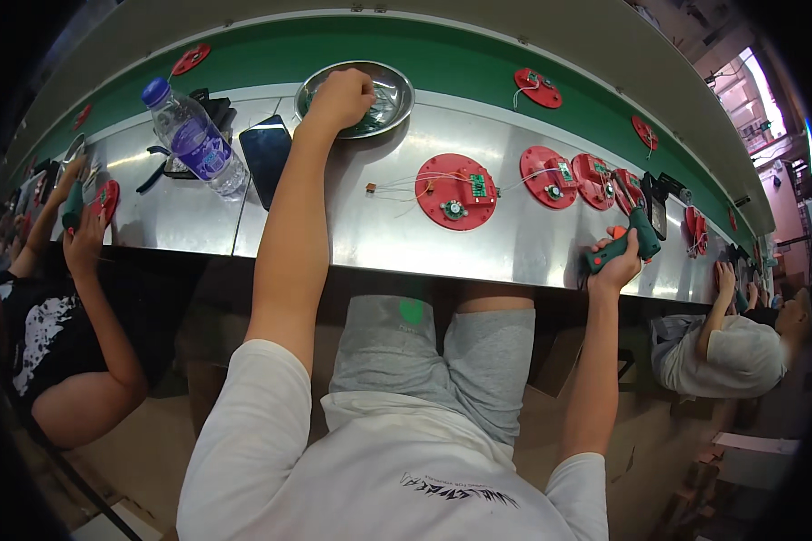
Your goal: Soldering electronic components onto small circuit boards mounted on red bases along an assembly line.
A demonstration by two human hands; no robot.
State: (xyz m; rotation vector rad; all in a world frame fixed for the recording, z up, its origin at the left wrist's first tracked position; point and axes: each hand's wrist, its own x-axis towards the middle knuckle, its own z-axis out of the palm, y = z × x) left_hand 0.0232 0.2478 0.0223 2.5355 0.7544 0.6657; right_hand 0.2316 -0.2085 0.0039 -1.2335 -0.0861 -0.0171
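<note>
My left hand (pixel 343 97) reaches into a round metal bowl (pixel 400 83) at the back of the bench, fingers curled together over small pieces inside. Whatever the fingertips pinch, if anything, is hidden. In my right hand (pixel 621 267) is a green electric screwdriver (pixel 642 224), gripped by its handle, its bit end pointing away over the red discs on the right. Straight ahead lies a red disc (pixel 438 206) carrying a green circuit board (pixel 478 186), a small round part (pixel 454 210) and thin wires that trail left. Beside it to the right sits another red disc (pixel 537 162) with similar parts.
A water bottle (pixel 198 144) and a dark phone (pixel 266 158) rest left of the bowl. Behind the metal bench runs a green strip (pixel 460 77) bearing more red discs (pixel 539 88). People work on both sides, one at left holding a green tool (pixel 72 207).
</note>
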